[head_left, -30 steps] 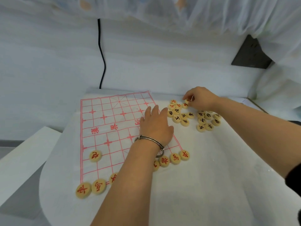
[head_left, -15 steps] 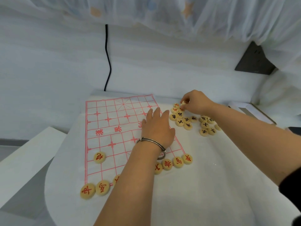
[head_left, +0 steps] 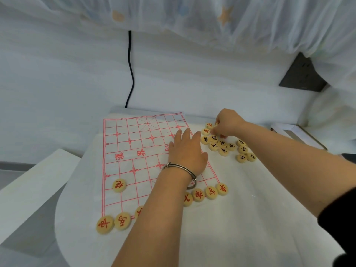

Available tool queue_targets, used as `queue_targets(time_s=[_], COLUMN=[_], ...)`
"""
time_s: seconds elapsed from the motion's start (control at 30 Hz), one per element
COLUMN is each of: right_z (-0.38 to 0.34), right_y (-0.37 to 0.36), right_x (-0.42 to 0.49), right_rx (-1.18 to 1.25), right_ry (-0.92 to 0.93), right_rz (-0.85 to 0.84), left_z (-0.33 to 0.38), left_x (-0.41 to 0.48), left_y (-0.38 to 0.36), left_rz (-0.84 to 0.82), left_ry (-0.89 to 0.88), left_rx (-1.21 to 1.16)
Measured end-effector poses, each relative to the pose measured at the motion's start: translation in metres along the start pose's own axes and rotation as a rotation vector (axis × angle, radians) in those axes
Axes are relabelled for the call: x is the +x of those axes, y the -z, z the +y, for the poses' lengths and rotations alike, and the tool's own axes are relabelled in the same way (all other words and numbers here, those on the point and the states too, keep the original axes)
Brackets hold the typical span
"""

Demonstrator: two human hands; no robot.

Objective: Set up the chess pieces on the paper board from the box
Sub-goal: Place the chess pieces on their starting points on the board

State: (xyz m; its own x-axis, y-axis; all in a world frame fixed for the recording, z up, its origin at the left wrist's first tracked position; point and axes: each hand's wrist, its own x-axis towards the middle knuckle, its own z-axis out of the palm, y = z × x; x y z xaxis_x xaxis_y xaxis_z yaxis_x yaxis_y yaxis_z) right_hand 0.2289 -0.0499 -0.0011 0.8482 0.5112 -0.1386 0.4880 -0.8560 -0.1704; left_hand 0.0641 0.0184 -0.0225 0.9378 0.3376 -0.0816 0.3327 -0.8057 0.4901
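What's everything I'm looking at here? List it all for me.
paper board: one, white with red grid, left of centre.
red-lettered pieces: eight visible, tan, along the board's near rows; one partly hidden.
loose pieces: about a dozen, tan, mostly black-lettered, heaped right of the board.
cable: one, black, hanging behind the board.
bracelet: one, silver, left wrist.
left hand: flat on the board.
right hand: pinches a loose piece at the heap.
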Motion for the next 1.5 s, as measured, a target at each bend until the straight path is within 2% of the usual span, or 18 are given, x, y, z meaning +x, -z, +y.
queue_targets(time_s=[0.1, 0.23, 0.47, 0.67, 0.97, 1.2, 1.33, 1.5], right_z=[-0.006, -0.015, -0.014, 0.000, -0.007, -0.012, -0.026, -0.069], right_y=[0.001, -0.005, -0.014, 0.002, -0.010, -0.011, -0.016, -0.019], right_x=[-0.003, -0.007, 0.000, 0.009, 0.017, 0.009, -0.010, -0.045], right_rx=[0.145, -0.028, -0.100, 0.181, -0.114, -0.121, -0.022, 0.127], right_ry=[0.106, 0.245, 0.256, 0.144, 0.256, 0.241, 0.219, 0.284], right_rz=[0.138, 0.003, -0.035, 0.262, 0.018, 0.083, 0.193, 0.222], left_z=[-0.001, -0.003, -0.004, -0.006, -0.008, -0.014, -0.034, -0.077], left_x=[0.000, 0.001, 0.002, 0.004, 0.004, -0.002, -0.014, -0.034], left_y=[0.000, 0.001, 0.000, -0.002, -0.002, 0.007, 0.024, 0.053], left_rz=[0.001, 0.007, 0.003, 0.006, -0.003, 0.028, 0.062, 0.098], left_ry=[0.002, 0.012, 0.012, 0.009, 0.019, 0.022, 0.041, 0.101], left_rx=[-0.011, -0.013, -0.010, -0.012, -0.006, 0.030, 0.072, 0.117])
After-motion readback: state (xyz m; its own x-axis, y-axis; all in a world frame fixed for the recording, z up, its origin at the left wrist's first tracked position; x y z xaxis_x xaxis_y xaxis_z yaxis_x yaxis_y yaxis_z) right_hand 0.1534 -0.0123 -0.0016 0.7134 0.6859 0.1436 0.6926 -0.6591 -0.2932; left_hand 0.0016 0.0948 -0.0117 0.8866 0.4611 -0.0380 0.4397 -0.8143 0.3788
